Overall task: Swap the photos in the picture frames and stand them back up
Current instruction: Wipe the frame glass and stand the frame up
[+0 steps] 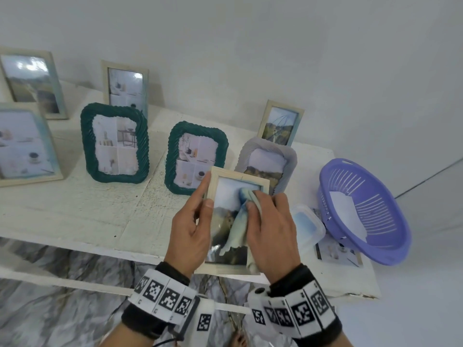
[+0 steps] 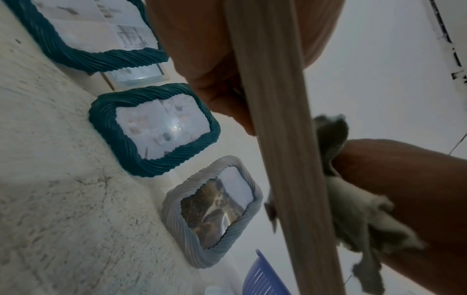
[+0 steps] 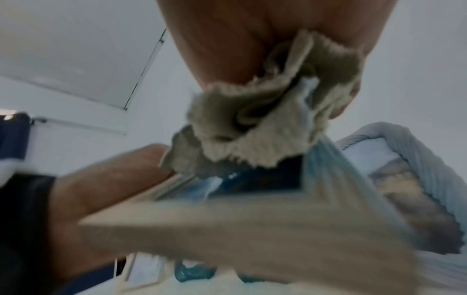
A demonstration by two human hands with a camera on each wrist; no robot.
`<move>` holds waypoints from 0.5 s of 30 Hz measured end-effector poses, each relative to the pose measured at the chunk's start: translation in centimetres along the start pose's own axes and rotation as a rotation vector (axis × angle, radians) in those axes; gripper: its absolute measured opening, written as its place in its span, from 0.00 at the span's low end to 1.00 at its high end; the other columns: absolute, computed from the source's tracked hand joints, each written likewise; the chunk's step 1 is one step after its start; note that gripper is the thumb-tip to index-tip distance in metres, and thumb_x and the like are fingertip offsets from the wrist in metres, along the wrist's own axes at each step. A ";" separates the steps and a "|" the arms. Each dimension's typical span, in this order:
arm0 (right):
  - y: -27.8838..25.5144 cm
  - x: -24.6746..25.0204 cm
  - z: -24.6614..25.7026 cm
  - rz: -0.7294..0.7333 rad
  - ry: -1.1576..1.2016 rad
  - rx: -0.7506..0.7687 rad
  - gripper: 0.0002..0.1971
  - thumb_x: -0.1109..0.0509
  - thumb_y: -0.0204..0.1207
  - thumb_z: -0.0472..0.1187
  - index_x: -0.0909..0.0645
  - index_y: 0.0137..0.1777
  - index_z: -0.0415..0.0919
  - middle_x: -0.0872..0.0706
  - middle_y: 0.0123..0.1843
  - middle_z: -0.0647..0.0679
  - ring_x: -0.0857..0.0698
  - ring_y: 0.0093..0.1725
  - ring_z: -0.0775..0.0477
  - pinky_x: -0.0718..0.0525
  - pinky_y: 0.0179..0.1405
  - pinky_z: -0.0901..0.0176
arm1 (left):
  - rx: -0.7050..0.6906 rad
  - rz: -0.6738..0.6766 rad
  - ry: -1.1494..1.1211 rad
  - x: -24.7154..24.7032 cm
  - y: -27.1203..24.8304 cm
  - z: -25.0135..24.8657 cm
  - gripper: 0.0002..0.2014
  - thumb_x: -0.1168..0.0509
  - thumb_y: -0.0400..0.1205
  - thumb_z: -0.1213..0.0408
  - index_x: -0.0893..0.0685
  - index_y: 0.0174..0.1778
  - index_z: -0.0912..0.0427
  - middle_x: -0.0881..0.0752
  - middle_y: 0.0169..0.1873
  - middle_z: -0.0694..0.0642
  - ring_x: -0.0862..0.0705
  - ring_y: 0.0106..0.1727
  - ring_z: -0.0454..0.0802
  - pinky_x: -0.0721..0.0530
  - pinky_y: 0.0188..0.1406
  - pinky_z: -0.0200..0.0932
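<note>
Two hands work on one light wooden frame held above the front edge of the white tabletop. The left hand grips the frame's left side, thumb on the front rail, forefinger stretched up along the edge. The right hand pinches a pale cloth with a blue-tinted end and presses it against the glass. The frame is in portrait: its long axis runs from the person toward the wall, its top edge is farthest from the person, and its glass faces up at the head camera. The photo inside is a landscape.

No readable writing or brand shows anywhere; the only markings are the black-and-white square codes on both wristbands.

Behind the held frame, a grey ribbed frame with a landscape photo stands on the tabletop, with two dark green ribbed frames to its left, all upright in portrait. Four more pale wooden frames stand farther back and to the left. To the right, a purple slotted basket lies tilted on its side, a clear plastic lidded box just beside it, and a loose photo flat under the basket's rim.
</note>
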State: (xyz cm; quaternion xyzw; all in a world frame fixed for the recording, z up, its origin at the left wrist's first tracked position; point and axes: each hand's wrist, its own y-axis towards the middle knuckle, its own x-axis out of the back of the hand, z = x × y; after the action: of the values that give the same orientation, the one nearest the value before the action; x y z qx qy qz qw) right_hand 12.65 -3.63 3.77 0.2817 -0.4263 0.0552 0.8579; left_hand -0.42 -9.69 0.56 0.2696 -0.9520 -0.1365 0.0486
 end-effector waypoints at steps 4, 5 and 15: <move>-0.8 0.0 0.0 -0.068 0.005 0.020 0.14 0.40 0.83 0.45 0.21 0.64 0.41 0.30 0.46 0.49 0.26 0.40 0.49 0.28 0.38 0.64 | 0.037 -0.011 0.018 0.0 0.3 -0.5 0.23 0.43 0.88 0.63 0.31 0.80 0.48 0.25 0.65 0.74 0.28 0.66 0.67 0.26 0.64 0.64; -1.0 -0.1 0.1 -0.039 -0.010 0.015 0.15 0.41 0.82 0.46 0.21 0.64 0.42 0.28 0.46 0.48 0.26 0.40 0.49 0.26 0.39 0.62 | 0.029 -0.011 0.019 -0.1 0.3 -0.5 0.22 0.43 0.89 0.62 0.31 0.81 0.47 0.23 0.64 0.73 0.25 0.65 0.65 0.24 0.61 0.63; -2.7 -0.7 0.2 0.089 0.054 -0.018 0.13 0.38 0.82 0.44 0.20 0.62 0.41 0.24 0.45 0.48 0.23 0.40 0.50 0.21 0.39 0.59 | -0.011 -0.049 0.072 0.3 0.5 -0.2 0.22 0.42 0.88 0.63 0.30 0.80 0.50 0.18 0.56 0.74 0.14 0.46 0.54 0.24 0.58 0.32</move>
State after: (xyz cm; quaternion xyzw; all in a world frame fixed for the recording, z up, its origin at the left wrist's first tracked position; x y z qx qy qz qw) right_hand 12.97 -5.93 2.19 0.2531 -0.4153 0.0970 0.8683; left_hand -0.90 -9.42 0.88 0.2972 -0.9420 -0.1332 0.0811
